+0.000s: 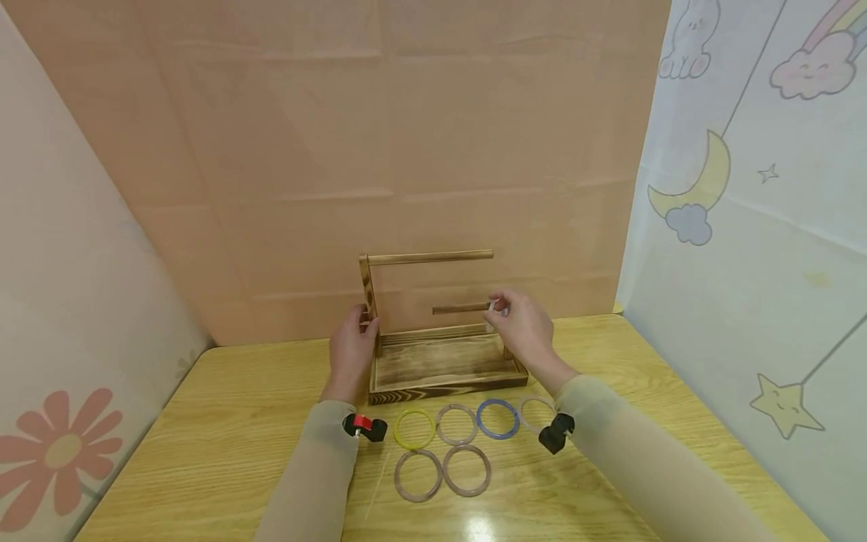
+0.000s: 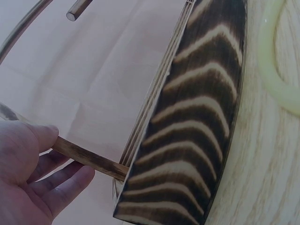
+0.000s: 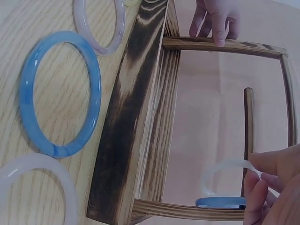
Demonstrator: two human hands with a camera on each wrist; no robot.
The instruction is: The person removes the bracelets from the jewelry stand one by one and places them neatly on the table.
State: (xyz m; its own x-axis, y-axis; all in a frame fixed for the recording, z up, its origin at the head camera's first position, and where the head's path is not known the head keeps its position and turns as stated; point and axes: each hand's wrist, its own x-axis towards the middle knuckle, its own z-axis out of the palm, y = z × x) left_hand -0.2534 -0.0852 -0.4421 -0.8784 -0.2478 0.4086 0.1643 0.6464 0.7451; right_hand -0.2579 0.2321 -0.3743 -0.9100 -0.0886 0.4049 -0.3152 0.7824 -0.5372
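A dark-grained wooden rack [image 1: 447,390] stands on the table, with an upper bar [image 1: 433,257] and a shorter lower rod [image 1: 460,309]. My left hand [image 1: 352,346] holds the rack's left post [image 2: 93,160] between thumb and fingers. At the right end of the lower rod, my right hand [image 1: 523,327] pinches a whitish translucent bangle [image 3: 206,180], which appears to be around the rod. Beside it, a blue bangle [image 3: 220,202] lies against the right post, close to my fingers. The far side of the held bangle is partly hidden by the fingers.
In front of the rack lie a yellow bangle [image 1: 396,430], another blue bangle [image 3: 26,98] and several pale pink or lilac bangles [image 1: 418,500]. A brown backdrop [image 1: 305,150] rises behind the rack, with patterned panels [image 1: 745,301] at the sides.
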